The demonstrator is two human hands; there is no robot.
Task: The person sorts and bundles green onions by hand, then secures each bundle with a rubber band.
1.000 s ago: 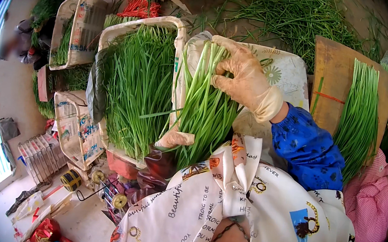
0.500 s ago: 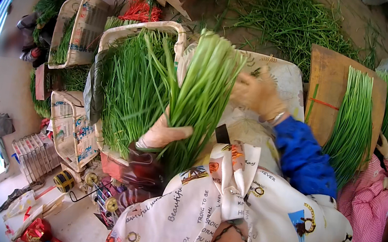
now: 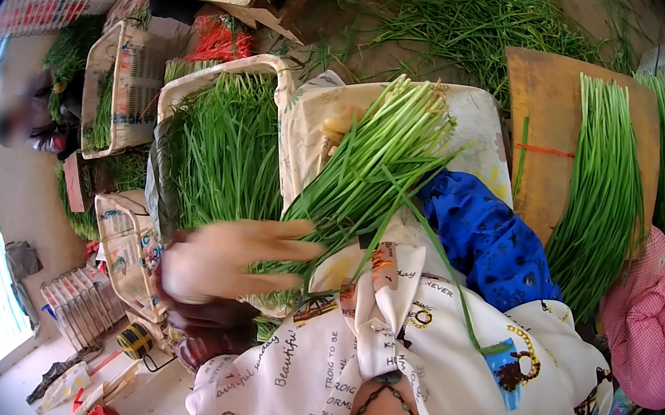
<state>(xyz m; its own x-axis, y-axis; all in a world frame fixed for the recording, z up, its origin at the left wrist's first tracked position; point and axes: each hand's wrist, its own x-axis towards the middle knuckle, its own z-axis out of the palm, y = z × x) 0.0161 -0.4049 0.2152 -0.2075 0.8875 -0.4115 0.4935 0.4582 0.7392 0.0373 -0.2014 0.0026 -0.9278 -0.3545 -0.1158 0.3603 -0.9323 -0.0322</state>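
A bunch of long green stalks with pale ends, like garlic chives (image 3: 385,160), lies across the middle over a pale board (image 3: 479,118). My right hand (image 3: 340,127), its blue-sleeved arm passing under the bunch, is wrapped round it; only some fingers show past its left side, the rest being hidden. My left hand (image 3: 238,258) is blurred, its fingers stretched out and apart near the leafy lower end of the bunch, holding nothing I can see. Beside it stands a white plastic crate (image 3: 229,68) full of upright chives. One loose stalk hangs across my printed top.
At the right a brown board (image 3: 543,109) bears a laid-out chive bundle (image 3: 605,176) and a red tie (image 3: 546,150). A person in pink check (image 3: 646,312) sits there. Loose chives (image 3: 481,34) cover the floor ahead. More crates (image 3: 124,96) and red ties (image 3: 222,39) are at left.
The bunch has passed from my left hand to my right and now tilts to the right. My left hand has let go and moved down and left.
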